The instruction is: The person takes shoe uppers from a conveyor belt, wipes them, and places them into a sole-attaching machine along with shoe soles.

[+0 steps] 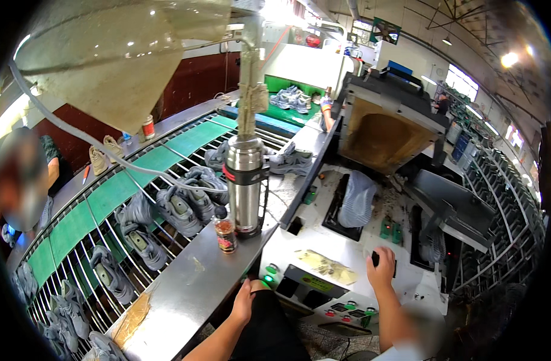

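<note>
My right hand (382,269) rests on a black knob on top of the white press machine (348,253), fingers curled over it. My left hand (244,301) presses against the front edge of the machine's control panel (314,289), close to a lit green button (267,279). A grey shoe sole (357,198) lies in the machine's left black mould bay. Another dark shoe (433,243) sits in the right bay under the raised lid (381,129).
A steel flask (244,180) and a small jar (225,231) stand on the metal ledge (191,283). To the left a wire conveyor (107,240) carries several grey shoes (179,207). Another person (22,180) stands at far left. A large funnel (125,54) hangs overhead.
</note>
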Available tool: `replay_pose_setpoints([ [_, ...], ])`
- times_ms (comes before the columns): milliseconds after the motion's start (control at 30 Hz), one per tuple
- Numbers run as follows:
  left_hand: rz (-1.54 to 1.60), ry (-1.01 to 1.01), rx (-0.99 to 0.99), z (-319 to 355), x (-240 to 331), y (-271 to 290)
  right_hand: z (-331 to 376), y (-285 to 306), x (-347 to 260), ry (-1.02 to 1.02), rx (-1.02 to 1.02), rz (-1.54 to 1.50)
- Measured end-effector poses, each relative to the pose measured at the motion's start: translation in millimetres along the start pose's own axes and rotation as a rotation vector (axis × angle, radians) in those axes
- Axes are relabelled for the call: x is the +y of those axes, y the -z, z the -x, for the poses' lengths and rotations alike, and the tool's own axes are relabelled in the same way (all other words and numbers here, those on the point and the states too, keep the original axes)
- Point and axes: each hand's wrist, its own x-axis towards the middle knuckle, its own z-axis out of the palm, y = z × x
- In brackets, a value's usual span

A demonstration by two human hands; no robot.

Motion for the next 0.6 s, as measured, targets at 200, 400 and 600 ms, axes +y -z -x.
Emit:
replay_pose_setpoints([
  [200, 0.247, 0.010, -0.163, -42.3, -7.3, -31.3, 8.3, 72.3, 120.2, -0.268, 0.195, 0.231],
  [400, 0.050, 0.146, -0.050, 41.3, -8.5, 55.9, -81.2, 89.8, 207.0, -0.735, -0.127, 0.542],
  [600, 0.082, 0.051, 0.196, 134.6, -10.5, 128.7, -102.9, 61.9, 388.0, -0.534, -0.360, 0.269],
])
